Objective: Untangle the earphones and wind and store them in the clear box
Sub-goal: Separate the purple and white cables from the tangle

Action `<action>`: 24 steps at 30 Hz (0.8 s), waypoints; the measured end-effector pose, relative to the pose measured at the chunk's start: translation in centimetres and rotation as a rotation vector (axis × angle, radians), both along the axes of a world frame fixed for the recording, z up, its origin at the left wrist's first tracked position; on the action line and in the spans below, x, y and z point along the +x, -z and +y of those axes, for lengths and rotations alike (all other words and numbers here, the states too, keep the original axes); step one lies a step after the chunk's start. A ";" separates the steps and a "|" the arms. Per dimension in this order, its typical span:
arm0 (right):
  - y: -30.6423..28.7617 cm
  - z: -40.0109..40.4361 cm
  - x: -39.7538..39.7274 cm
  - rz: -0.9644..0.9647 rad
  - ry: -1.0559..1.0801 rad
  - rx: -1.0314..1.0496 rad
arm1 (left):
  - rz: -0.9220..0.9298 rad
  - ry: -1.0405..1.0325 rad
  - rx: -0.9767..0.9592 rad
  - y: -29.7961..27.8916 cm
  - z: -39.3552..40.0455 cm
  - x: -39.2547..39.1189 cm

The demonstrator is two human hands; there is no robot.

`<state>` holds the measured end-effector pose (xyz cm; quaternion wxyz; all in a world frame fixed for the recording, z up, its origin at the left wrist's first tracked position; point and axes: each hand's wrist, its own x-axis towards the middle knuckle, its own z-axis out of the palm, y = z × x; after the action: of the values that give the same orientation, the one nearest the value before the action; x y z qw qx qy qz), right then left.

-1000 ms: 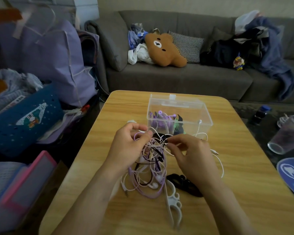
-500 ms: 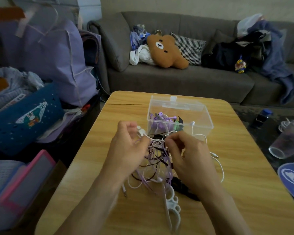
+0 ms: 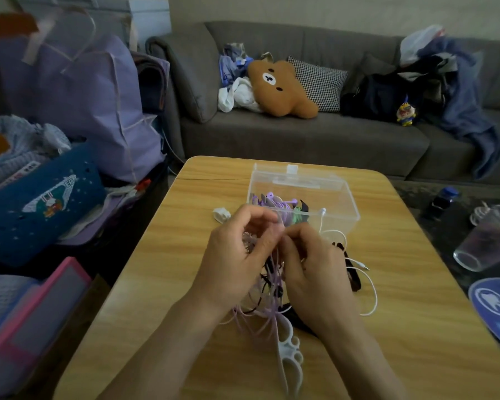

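Item: tangle of earphones, purple, black and white cords. We hold it between both hands above the wooden table. Our left hand and right hand have fingers curled, fingertips pinching cords at the top of the bundle. Long axis runs from our fingertips down toward our wrists; loose loops hang below. Clear box, open, sits just beyond our fingertips. White cord winder lies under our wrists.
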<state>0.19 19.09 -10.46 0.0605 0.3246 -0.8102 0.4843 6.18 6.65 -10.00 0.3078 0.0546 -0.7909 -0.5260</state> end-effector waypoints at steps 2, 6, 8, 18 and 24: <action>-0.2 0.2 -0.1 0.016 0.010 -0.006 | -0.104 0.079 0.004 -0.2 -0.5 0.2; 0.1 0.5 -0.4 0.067 0.016 0.056 | -0.291 0.212 0.044 -0.8 -2.3 0.6; -0.1 0.7 -0.4 0.062 0.054 0.007 | -0.454 0.205 -0.135 -0.4 -3.6 0.8; -1.4 2.7 -2.6 -0.138 -0.093 0.058 | -0.209 -0.070 -0.183 0.0 -3.6 1.8; -0.6 2.1 -1.8 -0.136 -0.178 0.170 | 0.108 -0.472 -0.052 -1.0 -5.0 1.5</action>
<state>-1.60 21.21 -9.87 -0.0656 0.3656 -0.8186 0.4381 7.71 1.63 -9.03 0.4654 0.2020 -0.7519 -0.4210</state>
